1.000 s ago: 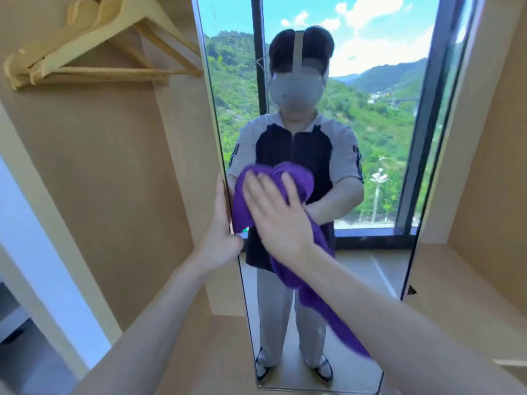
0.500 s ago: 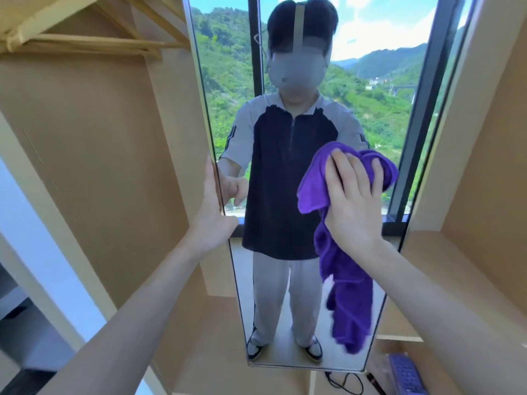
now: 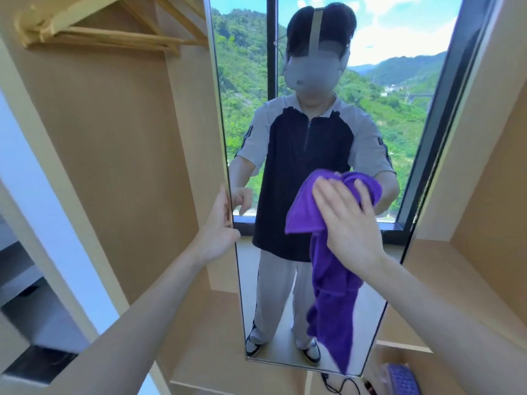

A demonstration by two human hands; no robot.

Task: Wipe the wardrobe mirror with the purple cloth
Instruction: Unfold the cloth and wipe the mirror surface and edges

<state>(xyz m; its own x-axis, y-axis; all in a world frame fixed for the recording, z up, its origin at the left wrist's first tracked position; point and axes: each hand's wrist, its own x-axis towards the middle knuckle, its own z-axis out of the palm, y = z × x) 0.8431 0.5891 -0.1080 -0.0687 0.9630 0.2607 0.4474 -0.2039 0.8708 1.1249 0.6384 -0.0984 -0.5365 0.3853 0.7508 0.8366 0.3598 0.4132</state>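
Both bare forearms enter from the bottom of the frame, reaching up toward centre. Left hand [image 3: 216,232] at centre-left: wrist straight, thumb side up, fingers wrapped around the mirror's [image 3: 399,89] left edge and mostly hidden behind it, thumb along the front. Right hand [image 3: 346,220] right of centre: back of hand to camera, fingers straight and slightly spread, pointing up-left, palm pressing flat on the purple cloth [image 3: 332,280] against the glass.
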